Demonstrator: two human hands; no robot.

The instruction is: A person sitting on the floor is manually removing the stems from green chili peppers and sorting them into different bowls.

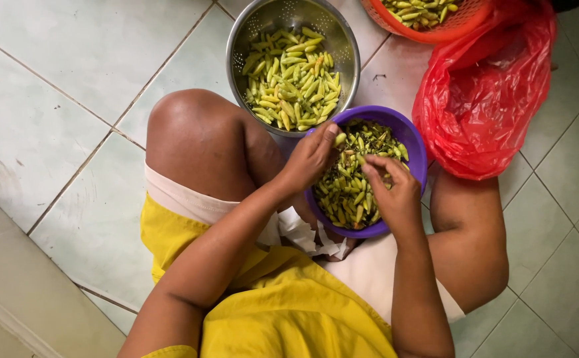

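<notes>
Over round purple bowl (414, 142) — left hand (310, 159) pinches smooth chili (340, 139).

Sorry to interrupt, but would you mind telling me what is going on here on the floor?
A person sits on a tiled floor with a purple bowl of small green chili peppers between the knees. The left hand pinches one pale pepper over the bowl, while the right hand picks among the peppers in it. Just beyond stands a metal colander holding more pale peppers, with a red plastic bag and an orange basket beside it.
</notes>
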